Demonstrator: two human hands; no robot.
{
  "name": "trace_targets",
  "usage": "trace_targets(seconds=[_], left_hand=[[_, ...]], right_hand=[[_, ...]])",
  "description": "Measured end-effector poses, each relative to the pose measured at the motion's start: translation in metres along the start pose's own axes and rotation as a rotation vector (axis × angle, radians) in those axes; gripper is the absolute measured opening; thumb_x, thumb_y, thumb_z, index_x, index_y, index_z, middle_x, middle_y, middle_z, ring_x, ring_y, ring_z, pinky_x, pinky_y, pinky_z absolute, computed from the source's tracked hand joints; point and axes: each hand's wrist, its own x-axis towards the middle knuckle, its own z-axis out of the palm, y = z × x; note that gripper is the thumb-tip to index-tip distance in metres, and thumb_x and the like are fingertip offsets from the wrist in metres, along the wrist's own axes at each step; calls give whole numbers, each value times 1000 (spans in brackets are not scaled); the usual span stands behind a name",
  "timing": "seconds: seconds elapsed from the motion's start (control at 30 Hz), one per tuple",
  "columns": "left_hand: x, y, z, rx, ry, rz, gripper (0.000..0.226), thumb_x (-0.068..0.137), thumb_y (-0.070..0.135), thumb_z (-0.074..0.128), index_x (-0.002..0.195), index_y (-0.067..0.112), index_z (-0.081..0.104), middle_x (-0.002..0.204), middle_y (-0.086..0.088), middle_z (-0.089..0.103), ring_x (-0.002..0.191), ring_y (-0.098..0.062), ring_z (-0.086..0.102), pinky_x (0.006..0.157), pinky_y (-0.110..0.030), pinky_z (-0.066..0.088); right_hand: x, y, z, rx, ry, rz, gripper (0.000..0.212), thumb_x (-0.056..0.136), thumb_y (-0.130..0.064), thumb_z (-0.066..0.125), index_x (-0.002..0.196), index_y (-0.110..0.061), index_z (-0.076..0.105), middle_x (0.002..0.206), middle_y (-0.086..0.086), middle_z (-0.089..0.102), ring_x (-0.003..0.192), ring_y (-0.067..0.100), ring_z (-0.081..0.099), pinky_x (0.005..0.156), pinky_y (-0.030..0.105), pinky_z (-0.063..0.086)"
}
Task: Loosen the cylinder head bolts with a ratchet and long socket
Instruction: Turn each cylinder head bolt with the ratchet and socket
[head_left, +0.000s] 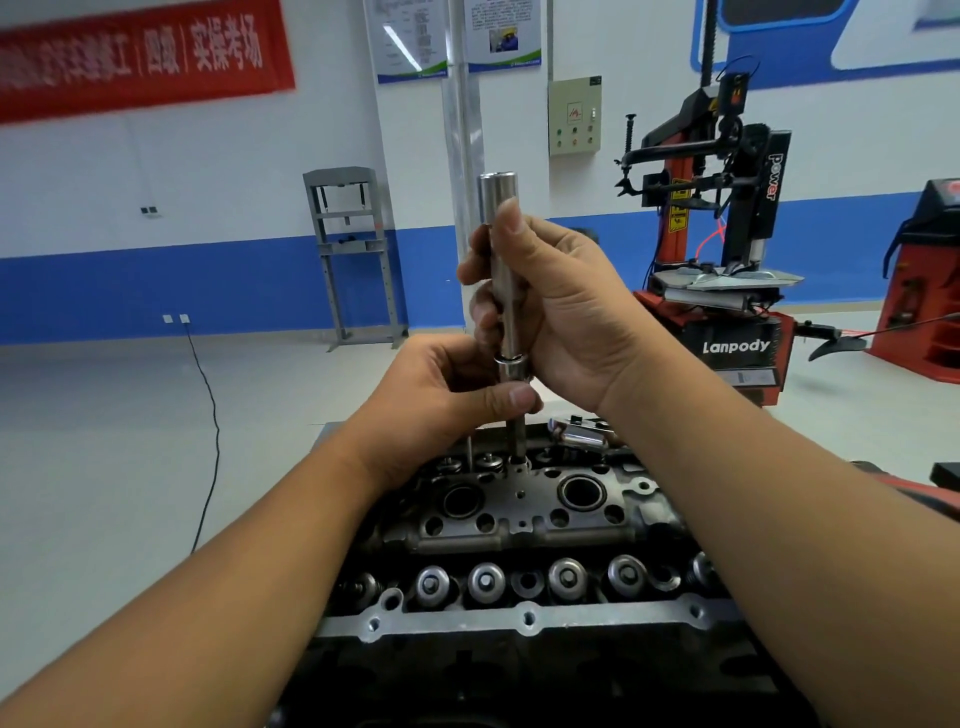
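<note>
Cylinder head (524, 512) lies at 6 o'clock in the view, valve springs and bolt holes exposed, with a row of spring retainers (530, 579) along its near edge. Long socket (503, 249) stands upright above the head's far edge, near 12 o'clock from the head's centre, with its lower collar joined to a thin shaft (517, 436) that runs down into a bore at the far side of the casting. Right hand (561, 312) wraps the upper body of the socket, fingers curled around it and thumb laid up along its side; the socket's top end projects above the fist. Left hand (441, 400) grips just below the collar, thumb and fingers pinching the shaft. A chrome tool (582, 434), partly hidden by the right wrist, rests on the far side of the head at about 1 o'clock; whether it is the ratchet cannot be told. Tyre changer (727, 249) stands at 2 o'clock, a grey press frame (353, 254) at 10 o'clock against the wall.
</note>
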Motion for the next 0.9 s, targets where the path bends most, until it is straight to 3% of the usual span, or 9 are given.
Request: trace_targets(seconds=[0.1,0.17,0.3,0.37,0.43,0.73,0.9], left_hand=[[2,-1,-1,-9,-25,-16,12,91,15,76,98,6,77,87,-11,78,60,-15,60,56,-23,45],[2,-2,-4,-72,-85,-37,16,96,19,64,94,16,80,84,-1,74,55,-13,44,52,-26,31],[1,-1,-4,-107,-118,-29,17,97,11,59,107,8,73,94,-5,78,54,-9,46,51,-19,38],[2,-2,-3,-63,-76,4,17,95,7,65,111,2,70,95,-11,79,60,-9,61,55,-16,45],[1,-4,-3,-78,-28,43,19,91,2,71,110,-1,70,94,-15,80,75,-11,74,62,-14,52],[-1,-4,0,-110,31,121,21,78,1,78,99,4,75,85,-5,81,69,-6,73,61,-13,53],[2,-2,0,-3,18,83,27,85,10,73,110,0,71,91,-6,78,86,-11,76,73,-17,56]], right_hand=[[0,-1,1,39,50,-20,37,74,-42,74,92,-11,63,77,1,68,53,15,53,52,28,45],[0,-3,-1,62,88,-44,37,73,-39,77,93,-12,60,75,0,67,50,15,53,52,28,44],[-1,-4,1,38,73,-51,20,99,-29,62,94,-11,60,76,2,66,52,16,53,53,28,43],[-1,-4,3,32,50,-38,23,104,-30,55,95,-10,62,77,2,64,52,16,52,54,28,40],[-1,-5,5,18,26,-24,28,106,-33,50,96,-9,62,77,3,62,52,17,50,57,31,36],[-3,-5,9,2,-30,14,41,111,-40,36,99,-8,60,69,0,49,51,16,43,59,34,28],[-5,-12,17,-89,111,-18,40,111,-37,41,99,-5,63,69,6,54,52,22,45,55,33,36]])
